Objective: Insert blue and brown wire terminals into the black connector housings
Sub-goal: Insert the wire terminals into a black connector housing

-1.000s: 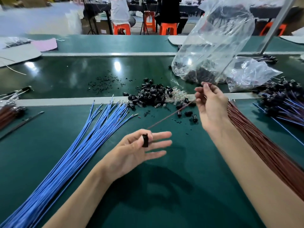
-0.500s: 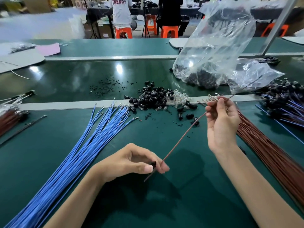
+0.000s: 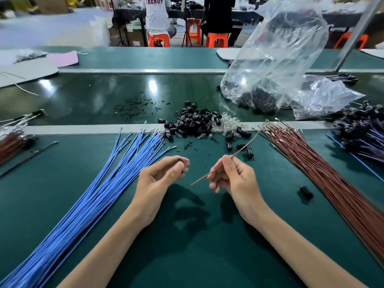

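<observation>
Right hand (image 3: 230,177) pinches brown wire (image 3: 202,177). Long axis near-left to far-right, near tip just right of left hand (image 3: 162,177). Left fingers curled; holding housing or not, cannot tell.

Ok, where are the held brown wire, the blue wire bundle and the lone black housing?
held brown wire (image 3: 201,177): head view, lower free stretch
blue wire bundle (image 3: 99,194): head view, middle
lone black housing (image 3: 306,192): head view, its body

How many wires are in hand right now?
1: a brown wire pinched in the right hand, slanting toward the left hand. The left hand's curled fingers could hide something.
</observation>
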`<state>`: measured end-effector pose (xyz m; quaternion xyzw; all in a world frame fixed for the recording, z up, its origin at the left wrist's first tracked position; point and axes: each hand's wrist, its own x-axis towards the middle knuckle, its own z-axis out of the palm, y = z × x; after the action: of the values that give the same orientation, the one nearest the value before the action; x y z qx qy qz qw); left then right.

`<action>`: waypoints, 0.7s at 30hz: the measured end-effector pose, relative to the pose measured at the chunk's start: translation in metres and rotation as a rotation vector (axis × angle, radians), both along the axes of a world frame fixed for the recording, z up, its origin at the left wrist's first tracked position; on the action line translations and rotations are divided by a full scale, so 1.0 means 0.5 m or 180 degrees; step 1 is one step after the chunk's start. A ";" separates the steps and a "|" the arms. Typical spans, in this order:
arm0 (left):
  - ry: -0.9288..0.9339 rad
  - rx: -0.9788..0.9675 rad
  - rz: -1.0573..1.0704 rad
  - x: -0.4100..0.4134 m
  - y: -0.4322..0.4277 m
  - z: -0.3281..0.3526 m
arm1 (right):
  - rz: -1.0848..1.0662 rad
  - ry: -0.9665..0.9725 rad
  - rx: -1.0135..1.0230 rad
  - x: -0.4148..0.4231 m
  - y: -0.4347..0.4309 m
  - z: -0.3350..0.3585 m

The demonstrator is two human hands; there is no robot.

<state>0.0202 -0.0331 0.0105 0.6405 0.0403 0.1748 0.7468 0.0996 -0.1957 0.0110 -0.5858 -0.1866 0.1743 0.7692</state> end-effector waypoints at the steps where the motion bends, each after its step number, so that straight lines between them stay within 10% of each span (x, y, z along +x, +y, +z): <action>1: -0.0021 -0.0097 0.0276 0.003 0.002 -0.001 | -0.0057 0.0021 0.0083 -0.002 0.000 -0.002; 21: -0.0123 0.1501 0.0254 0.010 -0.003 -0.006 | -0.0763 -0.1633 0.0164 -0.007 -0.012 0.019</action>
<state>0.0250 -0.0347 0.0075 0.7915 0.0093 0.2210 0.5697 0.0963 -0.2018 0.0203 -0.6089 -0.3089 -0.0766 0.7266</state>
